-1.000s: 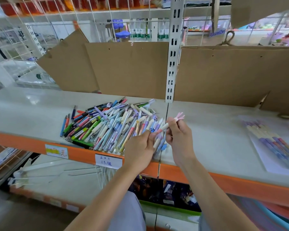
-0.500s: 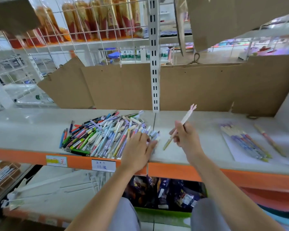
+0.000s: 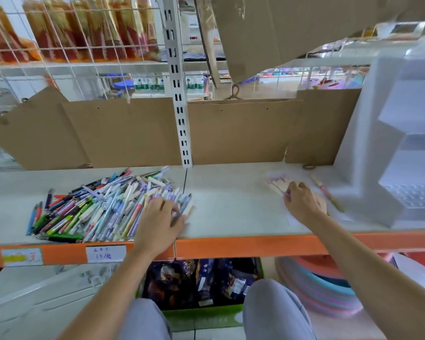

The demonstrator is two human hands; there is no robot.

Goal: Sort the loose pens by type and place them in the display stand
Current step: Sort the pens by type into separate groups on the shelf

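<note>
Standing at the right end of the shelf [image 3: 231, 217] was the white display stand [image 3: 388, 153], with brown cardboard [image 3: 123, 133] lining the back. Since a moment before, my right hand [image 3: 304, 204] had carried its pen over to the sorted row [image 3: 277, 184], fingers curled there; whether it gripped anything, I couldn't tell. My left hand [image 3: 157, 217] lay flat, fingers spread, on the loose pens [image 3: 103, 207].

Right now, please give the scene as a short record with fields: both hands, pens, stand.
left hand: rests on the right edge of the loose pen pile
right hand: on the small sorted row of pens; grip blurred
single pen: lies apart, right of that row
display stand: white, stepped, far right on the shelf
</note>
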